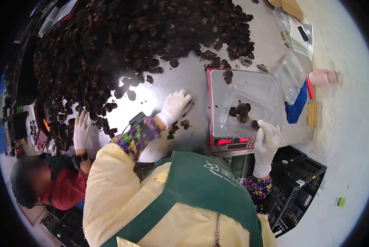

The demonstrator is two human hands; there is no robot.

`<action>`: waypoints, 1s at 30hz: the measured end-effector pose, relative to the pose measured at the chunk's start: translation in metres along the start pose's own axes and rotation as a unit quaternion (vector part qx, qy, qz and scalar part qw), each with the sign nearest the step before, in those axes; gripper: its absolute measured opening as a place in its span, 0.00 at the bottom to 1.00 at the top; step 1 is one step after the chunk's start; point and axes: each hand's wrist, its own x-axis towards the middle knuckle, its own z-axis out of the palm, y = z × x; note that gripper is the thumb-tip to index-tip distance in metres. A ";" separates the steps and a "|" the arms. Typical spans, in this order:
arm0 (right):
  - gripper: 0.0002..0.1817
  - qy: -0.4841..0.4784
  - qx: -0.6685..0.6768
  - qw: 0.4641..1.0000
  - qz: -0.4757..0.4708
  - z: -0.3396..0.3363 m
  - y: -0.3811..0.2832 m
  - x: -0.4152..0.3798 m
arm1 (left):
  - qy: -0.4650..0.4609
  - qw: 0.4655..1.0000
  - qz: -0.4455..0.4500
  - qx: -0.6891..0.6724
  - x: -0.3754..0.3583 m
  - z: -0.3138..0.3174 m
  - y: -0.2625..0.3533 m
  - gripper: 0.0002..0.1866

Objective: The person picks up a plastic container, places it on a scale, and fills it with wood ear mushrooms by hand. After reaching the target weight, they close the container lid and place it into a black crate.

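White gloves cover both my hands. Over the metal table, my left hand [175, 108] rests with its fingers partly curled beside a few loose dark pieces [185, 124]; a dark bit shows under its fingertips. My right hand [267, 142] pinches a small dark piece [255, 124] at the near right corner of a clear plastic tray [227, 117]. The tray sits on a red-rimmed scale [209, 94] with lit red digits and holds several dark brown pieces [243, 111]. The scale's digits are too blurred to read surely.
A huge heap of dark pieces [143, 29] covers the far left. Clear containers [290, 76], a blue cloth [296, 105], a pink bottle [322, 77] and a yellow brush [312, 113] lie right. Black crates [300, 181] stand below. A co-worker [65, 181] reaches in at left.
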 end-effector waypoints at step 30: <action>0.22 -0.234 -0.203 0.920 -0.241 0.077 -0.124 0.053 | 0.171 0.909 -0.262 -0.274 -0.026 -0.050 -0.031 0.17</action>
